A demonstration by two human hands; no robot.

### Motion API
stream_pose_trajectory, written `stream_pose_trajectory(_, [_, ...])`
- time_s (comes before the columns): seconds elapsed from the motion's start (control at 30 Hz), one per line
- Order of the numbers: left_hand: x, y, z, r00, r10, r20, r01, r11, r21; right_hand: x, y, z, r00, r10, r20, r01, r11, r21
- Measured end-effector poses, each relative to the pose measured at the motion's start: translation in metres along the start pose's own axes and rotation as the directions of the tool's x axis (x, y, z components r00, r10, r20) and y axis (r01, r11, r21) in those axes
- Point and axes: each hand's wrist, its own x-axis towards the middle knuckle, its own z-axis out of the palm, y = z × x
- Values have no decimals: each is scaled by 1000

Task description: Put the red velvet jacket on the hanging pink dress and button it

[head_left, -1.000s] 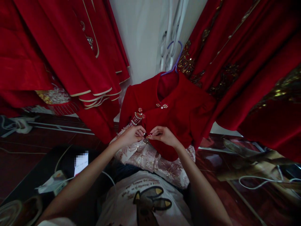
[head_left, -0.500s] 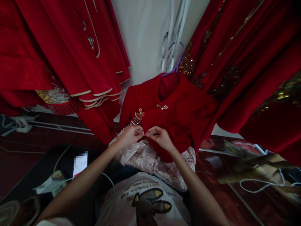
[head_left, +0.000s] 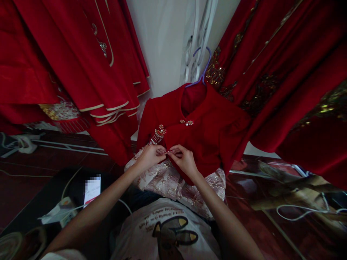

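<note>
A red jacket [head_left: 206, 133] hangs in front of me on a purple hanger [head_left: 202, 77], its lower part resting over my lap. Near its front edge, my left hand [head_left: 153, 155] and my right hand [head_left: 185, 160] meet with fingertips almost touching. Both pinch at a small beaded clasp [head_left: 169, 151], one hand on each side; fingers hide most of it. Another beaded clasp [head_left: 187, 122] joins the front below the neckline. Just above my left hand sits a fan-shaped brooch with hanging bead strands [head_left: 158, 134]. Beneath the jacket lies pale, shiny patterned fabric [head_left: 176, 180].
Red garments [head_left: 108, 72] with pale piping hang at left, and red garments with gold sequins [head_left: 284, 79] at right. White metal bars [head_left: 199, 36] stand behind the hanger. A lit phone [head_left: 92, 189] and a power strip [head_left: 62, 213] lie on a black surface at left.
Both hands stay at the same clasp, with only small shifts of the fingers. The right hand has tilted slightly. The jacket has barely moved.
</note>
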Motion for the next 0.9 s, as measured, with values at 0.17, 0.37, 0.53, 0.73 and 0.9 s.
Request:
stream_pose_trajectory(0.17, [0, -1, -1, 1000, -23, 5, 23, 1000, -6, -2, 2, 1, 1000, -17, -3, 17, 1000, -18])
stream_pose_trajectory(0.37, [0, -5, -3, 998, -55, 17, 56, 998, -18, -5, 4, 6, 1000, -25, -8, 24, 998, -59])
stream_pose_trajectory(0.53, [2, -6, -5, 995, -16, 97, 21, 998, -52, -2, -1, -1, 998, -52, 44, 58, 989, -137])
stream_pose_trajectory(0.73, [4, -3, -21, 999, -10, 53, 7, 999, 45, 5, -29, -41, 998, -60, -20, 54, 974, -220])
stream_pose_trajectory(0.9, [1, 3, -25, 998, 3, 67, -13, 988, 154, 6, -46, -58, 995, -55, -79, 38, 978, -205])
